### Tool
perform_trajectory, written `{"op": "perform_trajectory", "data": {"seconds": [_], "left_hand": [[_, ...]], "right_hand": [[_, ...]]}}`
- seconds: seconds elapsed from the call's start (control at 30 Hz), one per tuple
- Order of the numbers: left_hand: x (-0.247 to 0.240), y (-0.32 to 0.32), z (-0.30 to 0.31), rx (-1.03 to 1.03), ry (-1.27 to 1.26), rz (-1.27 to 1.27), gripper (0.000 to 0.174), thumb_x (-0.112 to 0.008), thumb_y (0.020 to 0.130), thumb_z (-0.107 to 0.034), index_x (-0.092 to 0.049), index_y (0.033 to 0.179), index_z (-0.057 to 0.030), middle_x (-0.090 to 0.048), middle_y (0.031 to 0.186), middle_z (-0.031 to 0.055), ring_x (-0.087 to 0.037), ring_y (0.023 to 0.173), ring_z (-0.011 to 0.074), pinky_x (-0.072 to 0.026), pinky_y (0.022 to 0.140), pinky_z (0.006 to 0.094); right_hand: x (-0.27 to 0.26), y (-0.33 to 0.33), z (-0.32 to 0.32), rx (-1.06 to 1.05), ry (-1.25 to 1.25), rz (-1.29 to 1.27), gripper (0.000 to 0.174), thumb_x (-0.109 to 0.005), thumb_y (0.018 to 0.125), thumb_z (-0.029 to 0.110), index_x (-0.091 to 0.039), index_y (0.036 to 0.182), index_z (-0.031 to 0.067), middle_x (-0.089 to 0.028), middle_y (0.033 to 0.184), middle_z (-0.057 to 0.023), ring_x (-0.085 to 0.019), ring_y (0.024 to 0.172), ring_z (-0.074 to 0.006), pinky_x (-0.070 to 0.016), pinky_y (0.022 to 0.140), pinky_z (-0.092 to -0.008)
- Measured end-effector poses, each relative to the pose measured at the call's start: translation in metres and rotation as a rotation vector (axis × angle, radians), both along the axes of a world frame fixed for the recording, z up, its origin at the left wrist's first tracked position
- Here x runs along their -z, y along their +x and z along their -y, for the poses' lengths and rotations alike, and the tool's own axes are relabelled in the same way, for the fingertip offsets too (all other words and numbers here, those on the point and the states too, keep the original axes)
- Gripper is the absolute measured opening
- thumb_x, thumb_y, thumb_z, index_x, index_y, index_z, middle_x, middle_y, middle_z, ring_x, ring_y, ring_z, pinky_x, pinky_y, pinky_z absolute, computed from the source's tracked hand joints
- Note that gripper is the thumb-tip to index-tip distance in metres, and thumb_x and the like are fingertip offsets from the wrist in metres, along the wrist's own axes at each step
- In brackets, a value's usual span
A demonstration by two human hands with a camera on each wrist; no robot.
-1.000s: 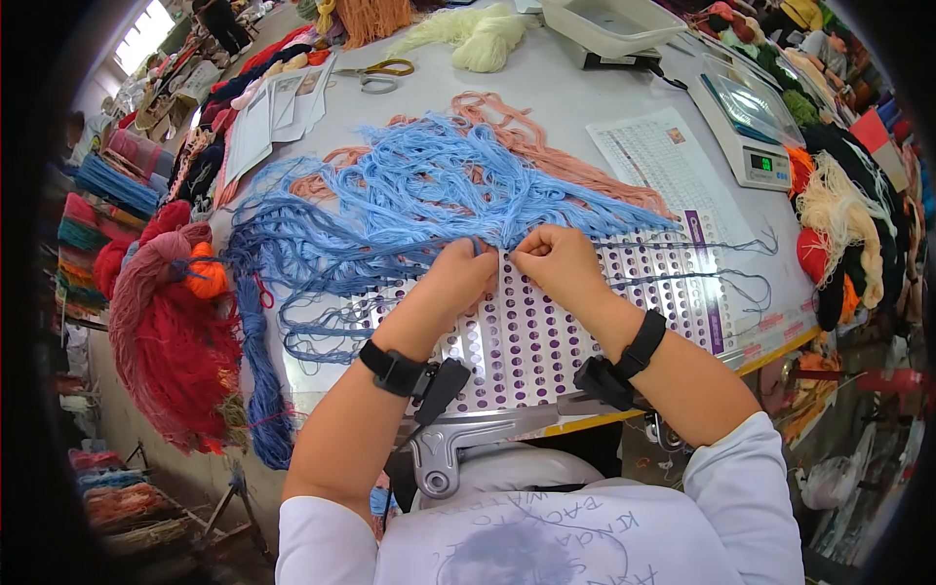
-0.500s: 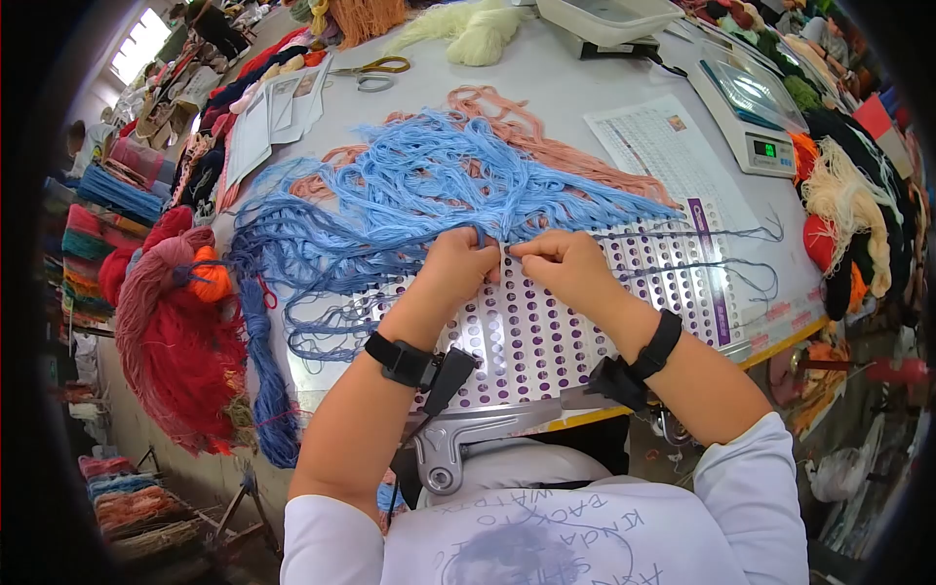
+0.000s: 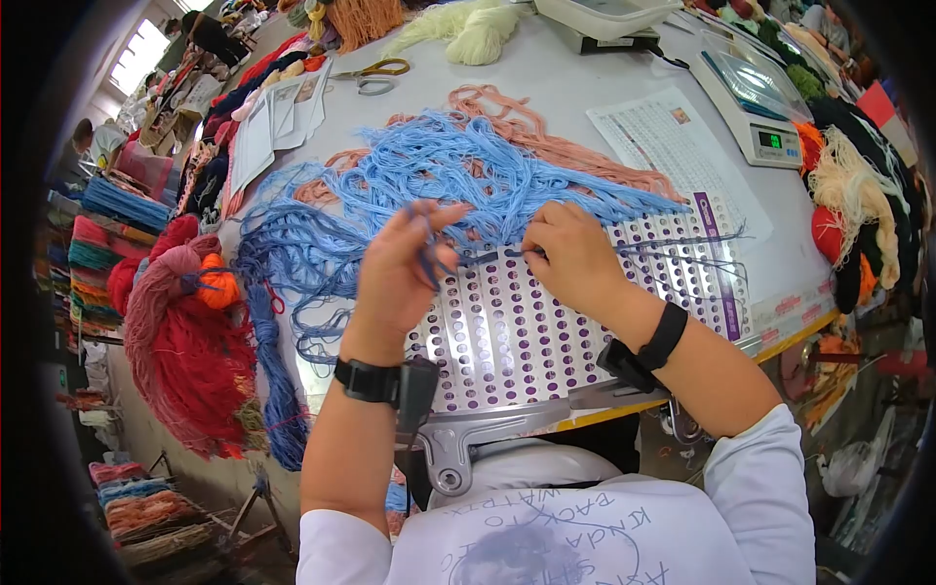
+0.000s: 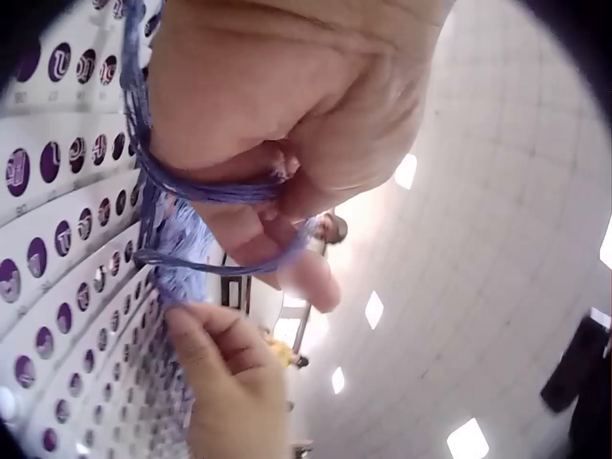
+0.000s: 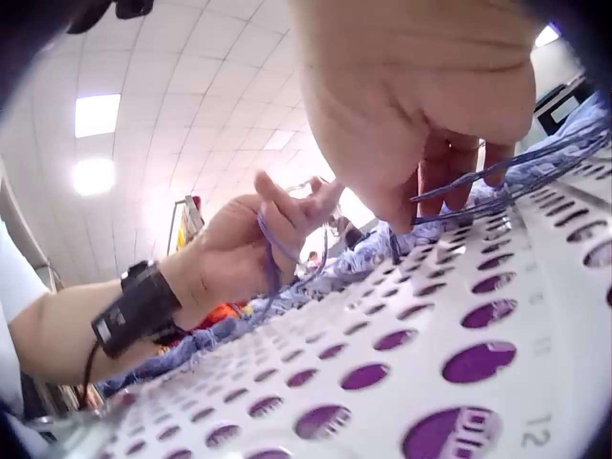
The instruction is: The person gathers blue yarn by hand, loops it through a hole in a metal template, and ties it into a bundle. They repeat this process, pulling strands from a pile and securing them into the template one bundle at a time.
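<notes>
A white card with rows of purple-backed holes point(image 3: 507, 341) lies along the near table edge, light blue yarn point(image 3: 419, 166) heaped behind it. The left hand point(image 3: 398, 268) is raised over the card's left part, blurred, with dark blue strands point(image 4: 220, 191) looped around its curled fingers. At the card's upper edge, the right hand point(image 3: 575, 258) pinches dark blue strands between thumb and fingers; in the right wrist view these strands point(image 5: 516, 191) run off to the right. Salmon yarn point(image 3: 507, 107) shows behind the blue heap.
Scissors point(image 3: 375, 73) and paper sheets point(image 3: 255, 132) lie at the back left. A scale point(image 3: 756, 127) stands at the right beside a printed sheet point(image 3: 643, 136). Red yarn point(image 3: 185, 361) and a dark blue skein point(image 3: 278, 390) hang over the left edge.
The left hand has lifted away to the left from beside the right hand, strands round its fingers. The right hand has shifted slightly, and the strands at the right have drawn leftward.
</notes>
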State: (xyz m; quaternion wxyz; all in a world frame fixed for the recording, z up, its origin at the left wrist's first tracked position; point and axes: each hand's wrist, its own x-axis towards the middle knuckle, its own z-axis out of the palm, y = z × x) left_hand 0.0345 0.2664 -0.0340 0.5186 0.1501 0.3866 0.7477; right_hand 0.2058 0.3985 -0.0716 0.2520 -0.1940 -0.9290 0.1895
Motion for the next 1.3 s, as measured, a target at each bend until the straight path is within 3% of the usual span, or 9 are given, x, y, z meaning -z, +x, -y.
{"op": "perform_trajectory", "data": {"seconds": [0.23, 0.53, 0.63, 0.7, 0.8, 0.93, 1.0, 1.13, 1.3], "left_hand": [[0.026, 0.040, -0.030, 0.267, -0.346, -0.796, 0.020, -0.057, 0.084, 0.001, -0.040, 0.083, -0.0094, -0.055, 0.075, 0.0037, -0.058, 0.059, 0.0118, -0.0469, 0.052, 0.0221], [-0.014, -0.116, 0.056, -0.212, -0.314, -0.290, 0.019, -0.055, 0.087, -0.011, -0.041, 0.073, -0.0132, -0.029, 0.054, -0.0073, -0.026, 0.045, 0.0048, -0.0244, 0.042, 0.0215], [-0.029, -0.195, 0.085, -0.290, -0.278, -0.269, 0.023, -0.056, 0.085, -0.013, -0.041, 0.068, -0.0125, -0.038, 0.057, -0.0032, -0.033, 0.045, 0.0071, -0.0282, 0.042, 0.0202], [-0.051, -0.206, 0.083, -0.734, -0.564, -0.716, 0.016, -0.053, 0.087, -0.012, -0.046, 0.073, -0.0099, -0.048, 0.065, -0.0001, -0.050, 0.049, 0.0103, -0.0358, 0.043, 0.0202], [-0.057, -0.201, 0.074, -0.812, -0.531, -0.937, 0.006, -0.051, 0.088, -0.011, -0.048, 0.085, -0.0064, -0.055, 0.078, 0.0036, -0.064, 0.061, 0.0170, -0.0442, 0.045, 0.0204], [-0.059, -0.115, 0.063, -0.367, -0.301, -0.645, 0.014, -0.052, 0.089, -0.013, -0.045, 0.098, -0.0049, -0.060, 0.110, 0.0196, -0.066, 0.068, 0.0163, -0.0469, 0.048, 0.0182], [-0.050, -0.074, 0.061, -0.131, -0.174, -0.358, 0.013, -0.053, 0.088, -0.012, -0.045, 0.095, -0.0046, -0.059, 0.110, 0.0241, -0.066, 0.067, 0.0179, -0.0465, 0.046, 0.0185], [-0.045, -0.004, 0.057, 0.127, -0.116, -0.020, 0.016, -0.047, 0.091, -0.012, -0.048, 0.103, -0.0011, -0.058, 0.110, 0.0268, -0.067, 0.085, 0.0252, -0.0555, 0.063, 0.0249], [-0.033, 0.036, 0.064, 0.113, -0.067, 0.085, 0.040, -0.040, 0.096, -0.023, -0.045, 0.125, 0.0033, -0.052, 0.125, 0.0202, -0.054, 0.113, 0.0263, -0.0488, 0.089, 0.0361]], "right_hand": [[-0.021, 0.001, 0.000, -0.098, -0.419, -0.019, 0.015, -0.061, 0.073, 0.007, -0.055, 0.086, 0.0046, -0.055, 0.087, -0.0101, -0.053, 0.086, -0.0313, -0.0423, 0.077, -0.0416], [0.005, 0.006, -0.006, -0.175, -0.301, 0.118, 0.034, -0.055, 0.069, -0.002, -0.052, 0.102, 0.0030, -0.052, 0.101, -0.0151, -0.051, 0.096, -0.0341, -0.0422, 0.083, -0.0418], [0.001, 0.004, -0.005, -0.166, -0.306, 0.161, 0.035, -0.056, 0.069, 0.000, -0.051, 0.104, 0.0025, -0.052, 0.101, -0.0155, -0.051, 0.097, -0.0339, -0.0423, 0.083, -0.0411], [-0.003, 0.003, -0.004, -0.166, -0.292, 0.175, 0.036, -0.056, 0.069, 0.002, -0.051, 0.105, 0.0021, -0.052, 0.100, -0.0157, -0.052, 0.096, -0.0333, -0.0426, 0.082, -0.0405], [-0.019, -0.002, -0.010, -0.144, -0.523, 0.217, 0.034, -0.056, 0.071, 0.005, -0.051, 0.105, 0.0037, -0.056, 0.095, -0.0150, -0.055, 0.091, -0.0309, -0.0440, 0.078, -0.0390], [-0.036, -0.018, -0.022, -0.052, -0.454, 0.292, 0.032, -0.056, 0.076, 0.005, -0.054, 0.108, 0.0104, -0.057, 0.070, -0.0059, -0.059, 0.070, -0.0203, -0.0462, 0.067, -0.0328], [-0.028, -0.032, -0.036, -0.128, -0.042, 0.358, 0.037, -0.055, 0.073, 0.008, -0.057, 0.110, 0.0140, -0.065, 0.083, -0.0071, -0.062, 0.082, -0.0272, -0.0482, 0.069, -0.0377], [-0.033, -0.068, -0.066, -0.216, 0.062, 0.550, 0.045, -0.057, 0.073, 0.011, -0.055, 0.117, 0.0166, -0.065, 0.096, -0.0077, -0.062, 0.088, -0.0270, -0.0496, 0.071, -0.0370], [-0.035, -0.076, -0.061, 0.168, -0.353, -0.236, 0.035, -0.064, 0.075, 0.015, -0.062, 0.109, 0.0061, -0.065, 0.090, -0.0107, -0.063, 0.082, -0.0225, -0.0492, 0.069, -0.0334]]}}
